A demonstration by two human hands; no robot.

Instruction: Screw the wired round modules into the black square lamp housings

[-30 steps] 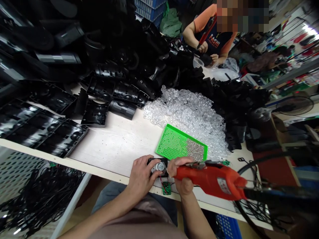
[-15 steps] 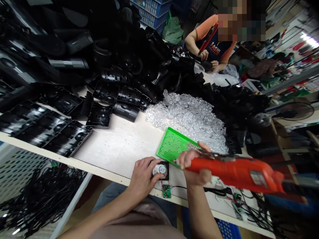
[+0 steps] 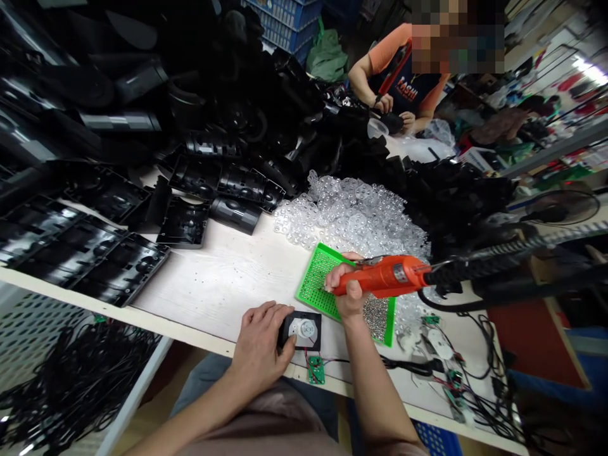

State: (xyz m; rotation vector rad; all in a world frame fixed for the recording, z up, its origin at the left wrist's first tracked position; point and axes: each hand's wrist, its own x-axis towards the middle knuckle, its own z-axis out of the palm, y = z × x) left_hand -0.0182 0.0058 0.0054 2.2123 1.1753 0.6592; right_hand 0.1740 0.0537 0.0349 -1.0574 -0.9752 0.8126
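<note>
Holding red driver [image 3: 387, 277], seemingly over green tray [image 3: 311, 282].

One green tray [image 3: 311, 273], one black plate [image 3: 286, 329], one green bag [image 3: 327, 58], one fan [image 3: 553, 208]. Two red drivers [image 3: 380, 277]. At least three circuit boards [image 3: 316, 370]. Clear plastic discs [image 3: 356, 209], silver screws [image 3: 376, 316] and black shells [image 3: 183, 221]: too many for an exact count.

Red driver [image 3: 387, 277] (right hand [image 3: 350, 292]) over green tray [image 3: 310, 290]

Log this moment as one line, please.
Left hand: on black part | right hand: holds red screwdriver over green tray | circuit board: at table edge
</note>
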